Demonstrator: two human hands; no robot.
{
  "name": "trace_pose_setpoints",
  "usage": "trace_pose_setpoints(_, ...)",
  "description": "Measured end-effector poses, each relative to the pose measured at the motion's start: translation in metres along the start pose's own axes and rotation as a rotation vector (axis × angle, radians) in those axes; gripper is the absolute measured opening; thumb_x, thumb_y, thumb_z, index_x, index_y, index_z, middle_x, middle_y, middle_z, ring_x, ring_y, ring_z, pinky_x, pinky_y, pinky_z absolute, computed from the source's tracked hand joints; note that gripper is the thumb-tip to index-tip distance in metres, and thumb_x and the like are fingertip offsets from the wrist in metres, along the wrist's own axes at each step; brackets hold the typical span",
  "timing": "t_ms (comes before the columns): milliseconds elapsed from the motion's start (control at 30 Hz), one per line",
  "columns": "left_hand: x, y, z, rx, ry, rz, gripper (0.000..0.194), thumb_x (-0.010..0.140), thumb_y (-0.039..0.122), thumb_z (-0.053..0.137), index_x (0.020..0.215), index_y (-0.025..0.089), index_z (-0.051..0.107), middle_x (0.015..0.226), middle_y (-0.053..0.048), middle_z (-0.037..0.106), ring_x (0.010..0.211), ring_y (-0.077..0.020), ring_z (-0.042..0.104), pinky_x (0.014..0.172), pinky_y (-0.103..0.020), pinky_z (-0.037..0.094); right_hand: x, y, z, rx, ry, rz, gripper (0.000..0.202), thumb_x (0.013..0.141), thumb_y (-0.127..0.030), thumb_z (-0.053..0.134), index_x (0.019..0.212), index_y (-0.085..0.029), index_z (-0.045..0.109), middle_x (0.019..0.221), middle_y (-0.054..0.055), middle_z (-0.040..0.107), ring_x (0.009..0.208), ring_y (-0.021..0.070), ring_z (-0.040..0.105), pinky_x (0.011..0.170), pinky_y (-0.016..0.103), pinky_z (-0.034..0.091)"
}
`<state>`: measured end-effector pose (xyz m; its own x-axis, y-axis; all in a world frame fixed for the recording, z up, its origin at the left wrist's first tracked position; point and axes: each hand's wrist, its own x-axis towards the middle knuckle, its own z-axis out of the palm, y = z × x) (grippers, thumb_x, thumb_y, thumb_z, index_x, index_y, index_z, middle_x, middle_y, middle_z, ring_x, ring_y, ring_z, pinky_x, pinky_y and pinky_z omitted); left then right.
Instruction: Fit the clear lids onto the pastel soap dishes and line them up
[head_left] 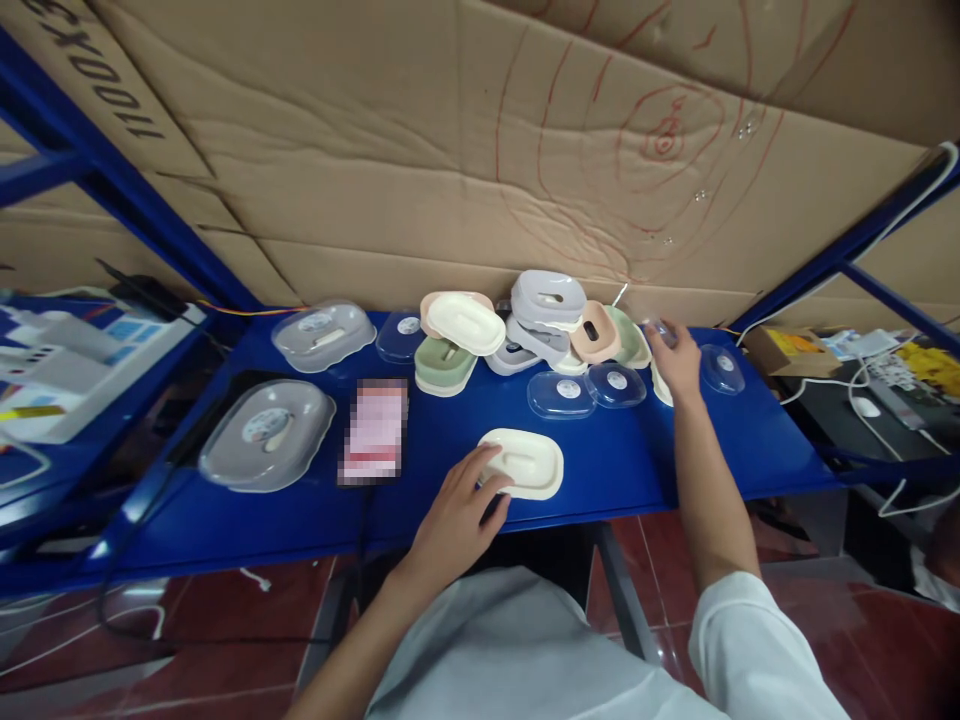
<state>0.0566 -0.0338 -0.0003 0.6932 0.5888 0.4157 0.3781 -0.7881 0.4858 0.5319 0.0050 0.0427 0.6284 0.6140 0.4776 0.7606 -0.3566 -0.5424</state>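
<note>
In the head view, my left hand [463, 502] is at the left end of a cream oval dish [534, 464] with a raised middle. Its thumb and fingers are curved around that end. Further back on the right, my right hand [677, 358] has its fingers bent around a clear plastic lid [661, 332], mostly covered by the hand. Under this hand a cream piece [660, 382] shows in part. Two more clear lids, one [561, 394] beside another [616, 384], lie between my hands, and a further clear lid [722, 370] is right of my right hand.
Oval pieces in grey [551, 292], peach [596, 335], green [444, 368] and cream [466, 320] are piled at the back. Two grey dishes with clear covers, one nearer [268, 435], one farther [324, 336], sit left. A phone [373, 432] lies on the blue table [630, 470]. Cardboard [375, 150] stands behind.
</note>
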Motion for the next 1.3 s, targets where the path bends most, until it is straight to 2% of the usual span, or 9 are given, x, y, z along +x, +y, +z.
trace_pose_setpoints(233,0.002,0.000,0.001,0.009,0.013,-0.003,0.016,0.103,0.020,0.060,0.114,0.023,0.070,0.149,-0.012,0.060,0.145,-0.0306,0.055,0.116,-0.051,0.054,-0.002,0.063,-0.022,-0.248,-0.107,0.077,0.054,0.084,-0.052,0.068,0.124,-0.016,0.069,0.134,0.021,0.066,0.125,0.0377,0.062,0.108,0.060,0.048)
trace_pose_setpoints(333,0.002,0.001,0.001,0.024,0.016,-0.006,0.016,0.103,0.021,0.060,0.114,0.023,0.071,0.149,-0.012,0.060,0.144,-0.0306,0.057,0.115,-0.050,0.054,-0.005,0.046,-0.023,-0.268,-0.082,0.008,0.051,0.091,-0.054,0.062,0.129,-0.020,0.068,0.148,0.020,0.061,0.142,0.0413,0.051,0.117,0.070,0.035)
trace_pose_setpoints(400,0.003,0.003,0.001,0.038,0.017,-0.013,0.016,0.103,0.022,0.060,0.114,0.024,0.071,0.148,-0.011,0.061,0.143,-0.0307,0.058,0.114,-0.050,0.055,-0.010,0.021,-0.019,-0.256,-0.072,-0.197,0.051,0.100,-0.052,0.054,0.140,-0.022,0.064,0.158,0.017,0.054,0.151,0.0391,0.043,0.123,0.067,0.030)
trace_pose_setpoints(567,0.004,0.004,0.003,0.070,0.019,-0.013,0.015,0.103,0.021,0.059,0.114,0.023,0.070,0.146,-0.012,0.063,0.142,-0.0314,0.059,0.112,-0.052,0.057,-0.028,-0.045,0.007,-0.227,-0.259,-0.667,0.048,0.104,-0.052,0.056,0.141,-0.025,0.067,0.162,0.013,0.054,0.151,0.0365,0.046,0.121,0.059,0.040)
trace_pose_setpoints(700,0.003,0.004,0.003,0.057,0.021,-0.008,0.015,0.104,0.023,0.059,0.115,0.024,0.070,0.146,-0.011,0.063,0.143,-0.0300,0.058,0.115,-0.051,0.056,-0.029,-0.056,0.009,-0.104,-0.268,-0.675,0.036,0.105,-0.047,0.056,0.120,-0.021,0.076,0.138,0.013,0.071,0.139,0.0331,0.059,0.124,0.058,0.042)
trace_pose_setpoints(833,0.002,0.003,0.001,0.019,0.030,-0.016,0.013,0.105,0.026,0.061,0.112,0.023,0.071,0.149,-0.012,0.061,0.143,-0.0301,0.058,0.116,-0.051,0.055,-0.035,-0.046,-0.024,0.083,-0.128,-0.567,0.034,0.105,-0.048,0.059,0.120,-0.022,0.074,0.128,0.013,0.074,0.128,0.0298,0.067,0.124,0.058,0.043)
trace_pose_setpoints(1033,0.000,-0.002,0.001,-0.103,0.006,-0.111,0.018,0.104,0.026,0.063,0.121,0.027,0.070,0.155,-0.009,0.057,0.145,-0.0291,0.057,0.119,-0.049,0.053,-0.124,-0.057,-0.058,0.325,-0.232,-0.442,0.024,0.105,-0.041,0.059,0.121,-0.026,0.069,0.136,0.012,0.070,0.138,0.0311,0.061,0.119,0.059,0.047)
trace_pose_setpoints(1200,0.003,-0.005,-0.003,-0.151,-0.036,-0.206,0.071,0.101,0.024,0.068,0.163,0.035,0.036,0.178,-0.013,0.024,0.149,-0.0301,0.053,0.117,-0.047,0.055,-0.204,-0.085,-0.045,0.478,-0.554,-0.570,0.023,0.105,-0.036,0.060,0.125,-0.026,0.064,0.141,0.013,0.066,0.151,0.0320,0.051,0.121,0.056,0.048)
trace_pose_setpoints(1300,0.008,-0.005,-0.009,-0.079,-0.082,-0.122,0.073,0.102,0.024,0.066,0.166,0.037,0.033,0.179,-0.012,0.022,0.155,-0.0337,0.044,0.121,-0.053,0.050,-0.214,-0.100,-0.034,0.400,-0.680,-0.677,0.040,0.100,-0.047,0.069,0.132,-0.024,0.062,0.152,0.015,0.059,0.160,0.0346,0.036,0.126,0.058,0.042)
